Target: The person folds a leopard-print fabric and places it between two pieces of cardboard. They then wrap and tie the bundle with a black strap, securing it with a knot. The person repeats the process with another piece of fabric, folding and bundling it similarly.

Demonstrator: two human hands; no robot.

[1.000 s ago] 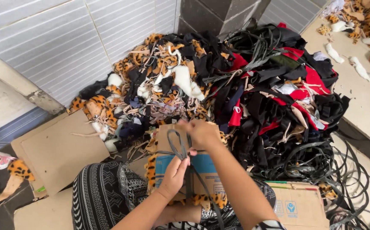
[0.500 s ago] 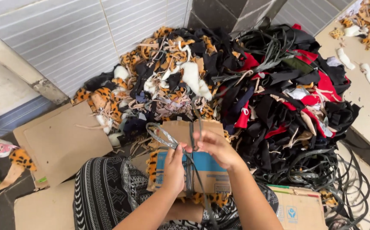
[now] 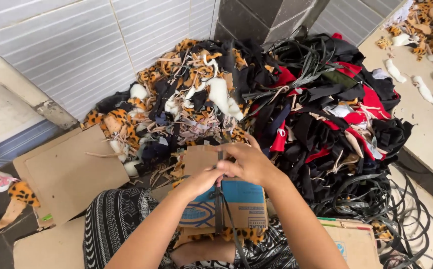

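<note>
Both hands meet above the person's lap. Right hand (image 3: pixel 250 163) is curled, its fingers pressed together and pinching the top of a dark strap (image 3: pixel 220 204); left hand (image 3: pixel 200 181) is closed just beside it, gripping the same strap where it runs under the right thumb. From the hands the strap hangs straight down, narrow, flat and blackish, across a brown-and-blue cardboard box (image 3: pixel 226 204) that rests on the lap over black-and-white patterned trousers (image 3: pixel 114 224). Beyond the box, a big heap of fabric scraps (image 3: pixel 276 104), leopard-print, black and red, lies against the tiled wall (image 3: pixel 77 45).
</note>
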